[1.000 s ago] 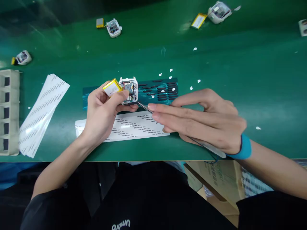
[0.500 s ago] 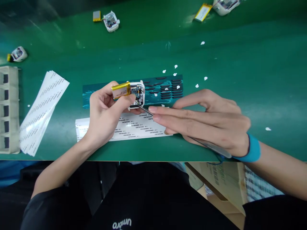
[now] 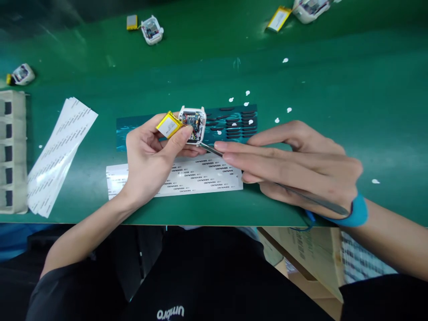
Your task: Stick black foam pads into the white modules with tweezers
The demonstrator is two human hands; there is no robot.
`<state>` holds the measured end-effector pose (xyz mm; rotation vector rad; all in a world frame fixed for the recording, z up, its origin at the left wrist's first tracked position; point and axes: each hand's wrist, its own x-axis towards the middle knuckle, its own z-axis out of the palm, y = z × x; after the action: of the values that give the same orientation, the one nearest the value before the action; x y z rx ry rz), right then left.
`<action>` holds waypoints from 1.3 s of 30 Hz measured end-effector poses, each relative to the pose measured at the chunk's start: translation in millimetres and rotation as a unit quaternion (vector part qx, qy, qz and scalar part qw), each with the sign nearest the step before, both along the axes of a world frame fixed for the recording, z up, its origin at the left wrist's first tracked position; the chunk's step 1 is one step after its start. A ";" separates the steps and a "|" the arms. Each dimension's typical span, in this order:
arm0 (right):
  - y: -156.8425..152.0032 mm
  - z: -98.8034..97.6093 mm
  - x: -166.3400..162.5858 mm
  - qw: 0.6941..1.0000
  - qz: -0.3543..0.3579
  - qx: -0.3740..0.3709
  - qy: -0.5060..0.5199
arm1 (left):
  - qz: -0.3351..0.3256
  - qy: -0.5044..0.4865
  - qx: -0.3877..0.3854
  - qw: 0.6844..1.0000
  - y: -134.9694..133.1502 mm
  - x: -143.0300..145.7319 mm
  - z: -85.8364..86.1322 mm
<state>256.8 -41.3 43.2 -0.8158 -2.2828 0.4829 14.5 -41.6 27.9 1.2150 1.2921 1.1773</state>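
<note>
My left hand [image 3: 150, 156] grips a small white device case [image 3: 192, 123] with its circuit board showing, together with a yellow battery [image 3: 169, 124] wired to it. My right hand [image 3: 297, 162] pinches metal tweezers [image 3: 210, 149], whose tips touch the lower right edge of the case. Behind the case lies a blue sheet [image 3: 140, 127] carrying rows of black strips. A white label sheet [image 3: 200, 176] lies flat under both hands. A blue band [image 3: 357, 214] circles my right wrist.
A stack of white label strips [image 3: 56, 154] lies at the left beside a grey tray [image 3: 11, 151]. Other cases with batteries rest at the far left [image 3: 22, 73], top [image 3: 150, 29] and top right [image 3: 310, 6]. White scraps [image 3: 247, 92] dot the green mat. A cardboard box [image 3: 301, 254] sits below the table edge.
The case has turned in my left hand and the battery swung from edge-on to its flat face. My right hand with the tweezers shifted slightly right, tips staying at the case.
</note>
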 end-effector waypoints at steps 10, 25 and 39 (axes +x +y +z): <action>11.5 -9.4 -1.9 0.994 0.049 0.099 -0.001 | -0.014 -0.022 -0.037 0.999 -1.6 -1.1 1.7; 20.3 -20.7 -9.0 0.967 0.042 0.251 0.014 | 0.086 0.473 0.042 0.876 164.5 -105.3 7.5; 21.1 -24.0 -6.0 0.976 0.022 0.194 0.094 | -0.052 0.341 0.099 0.933 120.8 -43.0 23.8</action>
<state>250.8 -20.2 19.2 -0.5021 -2.1257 0.1182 -28.5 79.2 51.7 1.9253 1.6015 0.8416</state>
